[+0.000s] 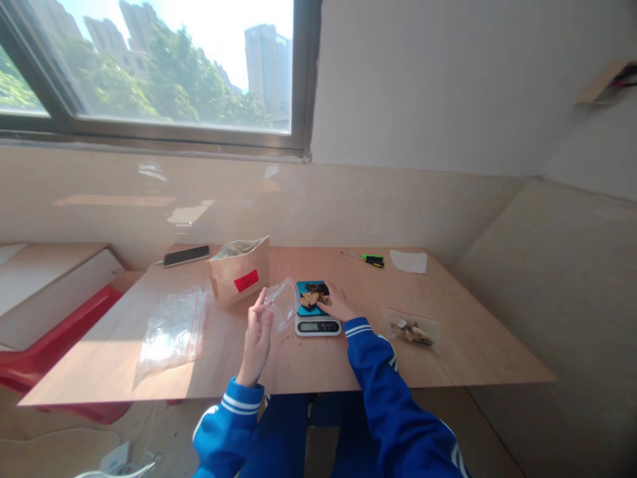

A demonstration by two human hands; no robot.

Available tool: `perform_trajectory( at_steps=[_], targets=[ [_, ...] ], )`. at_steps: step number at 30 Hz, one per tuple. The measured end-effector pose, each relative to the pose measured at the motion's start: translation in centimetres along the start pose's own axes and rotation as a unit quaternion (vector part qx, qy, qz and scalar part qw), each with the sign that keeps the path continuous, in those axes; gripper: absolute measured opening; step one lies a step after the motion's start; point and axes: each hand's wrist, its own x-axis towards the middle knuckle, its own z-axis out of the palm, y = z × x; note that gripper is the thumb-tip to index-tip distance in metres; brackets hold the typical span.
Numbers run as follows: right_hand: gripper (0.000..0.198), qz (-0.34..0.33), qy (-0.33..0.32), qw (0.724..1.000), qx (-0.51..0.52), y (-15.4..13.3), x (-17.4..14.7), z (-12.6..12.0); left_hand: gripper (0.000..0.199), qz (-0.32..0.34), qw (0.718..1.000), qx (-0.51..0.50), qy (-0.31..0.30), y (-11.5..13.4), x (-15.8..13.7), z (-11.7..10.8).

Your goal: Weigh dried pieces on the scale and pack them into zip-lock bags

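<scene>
Blue sleeves [381, 382] extend on the near side of the scale [318, 326]. Left of it, the left hand [256, 335] grips a clear bag [284, 302]; on the scale's top, the right hand [341, 304] touches dried pieces [311, 299], though whether it grasps any I cannot tell.

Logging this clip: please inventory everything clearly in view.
window: one, grey-framed, upper left
table: one, brown, centre
phone: one, dark, far left
paper bag: one, brown, left
flat bags: uncountable, clear, left
scale: one, blue-white, centre
dried pieces: several, tan-black, on scale
tools: count unclear, green-black, far side
paper: one, white, far right
filled bag: one, clear, right
held bag: one, clear, left hand
seat: apparently one, red, lower left
sleeves: two, blue, bottom
left hand: one, bare, holding bag
right hand: one, bare, at pieces
</scene>
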Motion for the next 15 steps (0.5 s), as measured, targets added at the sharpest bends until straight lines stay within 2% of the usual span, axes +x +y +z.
perform_trajectory(
  at_steps=[4,9,15],
  targets=[
    [0.058,-0.016,0.009,1.000,-0.007,0.2,0.3,1.1,0.019,0.008,1.000,-0.004,0.022,-0.5,-0.3,1.6],
    [0.053,-0.021,0.042,0.999,-0.027,0.1,-0.4,1.2,0.028,-0.047,0.998,0.023,0.037,-0.4,-1.5,2.6],
    [0.050,-0.001,0.064,0.995,-0.070,-0.4,-1.0,1.3,0.032,-0.067,0.997,0.022,0.014,-1.2,-2.7,3.1]
  ],
)
